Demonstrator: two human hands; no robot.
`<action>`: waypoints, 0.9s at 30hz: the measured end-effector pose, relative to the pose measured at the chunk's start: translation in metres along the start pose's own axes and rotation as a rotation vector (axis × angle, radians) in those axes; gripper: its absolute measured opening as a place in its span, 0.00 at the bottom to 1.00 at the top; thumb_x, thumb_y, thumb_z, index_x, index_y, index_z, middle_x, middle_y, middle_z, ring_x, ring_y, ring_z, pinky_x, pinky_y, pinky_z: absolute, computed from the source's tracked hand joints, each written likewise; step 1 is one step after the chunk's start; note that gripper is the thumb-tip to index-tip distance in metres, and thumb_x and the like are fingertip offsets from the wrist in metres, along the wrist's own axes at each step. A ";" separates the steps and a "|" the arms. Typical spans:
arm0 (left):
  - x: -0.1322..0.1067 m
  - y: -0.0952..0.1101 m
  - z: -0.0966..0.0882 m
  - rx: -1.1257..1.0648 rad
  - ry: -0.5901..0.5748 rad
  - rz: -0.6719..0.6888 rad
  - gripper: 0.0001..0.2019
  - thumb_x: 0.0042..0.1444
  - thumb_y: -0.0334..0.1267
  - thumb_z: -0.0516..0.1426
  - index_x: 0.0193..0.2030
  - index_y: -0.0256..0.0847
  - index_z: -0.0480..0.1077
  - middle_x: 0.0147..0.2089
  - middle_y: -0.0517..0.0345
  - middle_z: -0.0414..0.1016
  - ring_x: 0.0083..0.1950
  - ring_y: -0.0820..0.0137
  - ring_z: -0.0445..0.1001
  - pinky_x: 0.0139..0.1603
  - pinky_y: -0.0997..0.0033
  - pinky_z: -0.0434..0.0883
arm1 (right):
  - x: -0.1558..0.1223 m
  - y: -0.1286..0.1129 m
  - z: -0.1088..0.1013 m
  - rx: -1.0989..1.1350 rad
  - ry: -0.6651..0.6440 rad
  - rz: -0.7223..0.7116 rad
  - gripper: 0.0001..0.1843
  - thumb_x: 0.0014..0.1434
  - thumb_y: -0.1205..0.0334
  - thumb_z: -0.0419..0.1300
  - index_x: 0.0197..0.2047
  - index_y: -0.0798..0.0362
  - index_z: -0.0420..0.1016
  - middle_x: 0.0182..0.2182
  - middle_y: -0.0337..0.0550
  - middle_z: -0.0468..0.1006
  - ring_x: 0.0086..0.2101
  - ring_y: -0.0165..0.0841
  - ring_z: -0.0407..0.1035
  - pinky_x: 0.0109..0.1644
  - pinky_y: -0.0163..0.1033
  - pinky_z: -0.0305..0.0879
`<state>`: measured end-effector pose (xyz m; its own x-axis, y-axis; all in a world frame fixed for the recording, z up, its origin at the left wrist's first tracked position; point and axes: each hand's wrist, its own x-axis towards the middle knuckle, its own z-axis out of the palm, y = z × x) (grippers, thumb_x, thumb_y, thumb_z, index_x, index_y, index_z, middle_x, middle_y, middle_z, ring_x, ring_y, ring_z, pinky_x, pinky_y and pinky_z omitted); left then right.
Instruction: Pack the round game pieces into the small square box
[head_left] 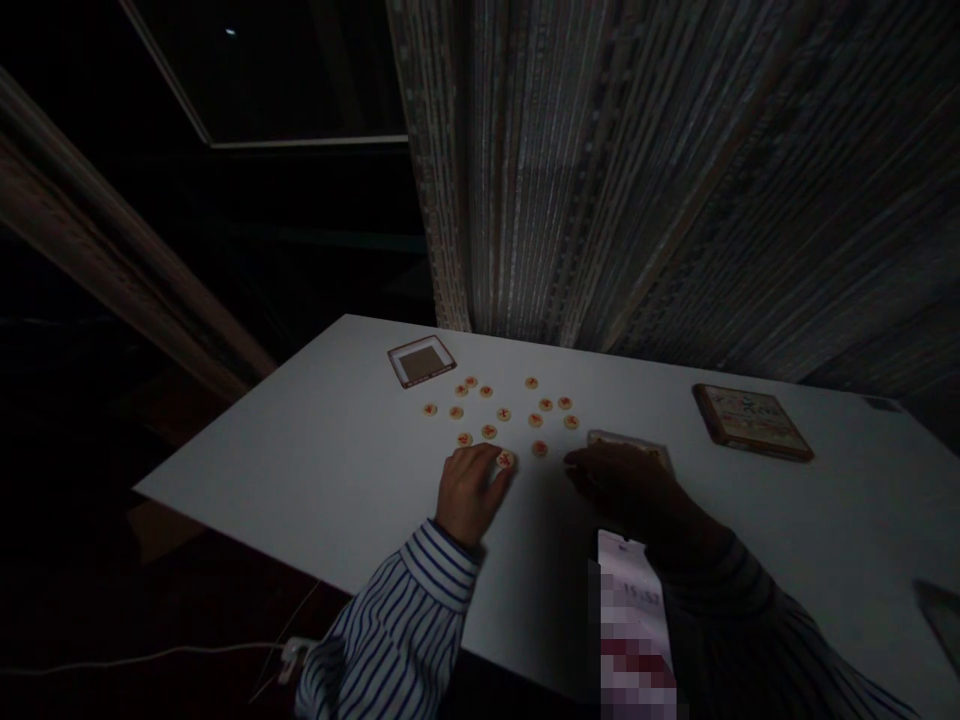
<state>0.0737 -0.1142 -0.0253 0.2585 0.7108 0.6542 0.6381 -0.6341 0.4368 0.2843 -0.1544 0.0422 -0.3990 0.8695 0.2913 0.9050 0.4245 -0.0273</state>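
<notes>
Between the thumb and fingers of my left hand (471, 490) is a round xiangqi piece (505, 460) with a red character, at the white table's surface. My right hand (630, 490) is in deep shadow, its fingers bent together and pointing left; whatever they may hold is hidden. It partly covers a shallow box (630, 438) with some pieces visible inside. Several more pieces with red characters lie face up beyond my hands, among them one piece (540, 449) between the two hands and another piece (465, 440) just past my left fingers.
A framed tray or lid (421, 361) lies at the far left of the white table (315, 440). On the right is a flat decorated box (752, 420). A lit phone (634, 610) lies below my right wrist. Curtains (525, 170) hang behind the table; a white cable (172, 652) runs at lower left.
</notes>
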 end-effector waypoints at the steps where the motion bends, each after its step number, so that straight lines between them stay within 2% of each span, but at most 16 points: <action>1: 0.000 0.001 -0.001 -0.003 0.017 0.013 0.10 0.54 0.39 0.56 0.40 0.38 0.69 0.38 0.52 0.75 0.41 0.66 0.71 0.43 0.63 0.68 | -0.002 0.001 -0.001 -0.008 0.020 0.011 0.12 0.58 0.62 0.50 0.37 0.53 0.75 0.28 0.45 0.77 0.28 0.32 0.70 0.30 0.36 0.61; 6: 0.000 0.008 -0.004 0.000 0.088 0.095 0.10 0.52 0.38 0.58 0.40 0.37 0.69 0.37 0.52 0.75 0.39 0.67 0.71 0.40 0.64 0.68 | -0.015 0.011 -0.006 0.049 0.077 0.032 0.11 0.56 0.63 0.52 0.37 0.52 0.75 0.28 0.45 0.78 0.28 0.31 0.72 0.30 0.34 0.64; 11: 0.003 0.018 -0.006 -0.001 0.128 0.126 0.10 0.50 0.38 0.59 0.40 0.38 0.69 0.38 0.52 0.75 0.40 0.67 0.71 0.40 0.65 0.68 | -0.033 0.020 -0.008 0.141 0.145 0.151 0.11 0.56 0.62 0.51 0.36 0.50 0.75 0.32 0.44 0.79 0.30 0.32 0.73 0.30 0.34 0.68; 15: 0.005 0.027 -0.006 0.004 0.114 0.134 0.10 0.50 0.38 0.58 0.39 0.39 0.68 0.37 0.53 0.75 0.39 0.67 0.72 0.40 0.65 0.68 | -0.047 0.028 -0.007 0.230 0.293 0.265 0.11 0.56 0.59 0.52 0.36 0.51 0.75 0.32 0.45 0.79 0.29 0.34 0.73 0.31 0.37 0.70; 22: 0.012 0.041 -0.001 -0.017 0.096 0.178 0.09 0.50 0.37 0.58 0.39 0.39 0.68 0.36 0.53 0.75 0.37 0.68 0.72 0.38 0.66 0.68 | -0.062 0.044 -0.011 0.200 0.386 0.328 0.14 0.57 0.56 0.51 0.36 0.54 0.74 0.31 0.47 0.79 0.29 0.35 0.73 0.30 0.39 0.70; 27: 0.017 0.049 0.004 -0.051 0.051 0.176 0.09 0.50 0.36 0.58 0.40 0.39 0.68 0.38 0.53 0.75 0.40 0.68 0.71 0.40 0.65 0.67 | -0.071 0.054 -0.007 0.167 0.455 0.378 0.14 0.58 0.54 0.51 0.36 0.53 0.74 0.31 0.46 0.79 0.30 0.34 0.73 0.31 0.38 0.70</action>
<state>0.1126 -0.1316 0.0050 0.3249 0.5717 0.7534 0.5482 -0.7630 0.3426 0.3632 -0.1952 0.0266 0.0815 0.7883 0.6099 0.9215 0.1735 -0.3474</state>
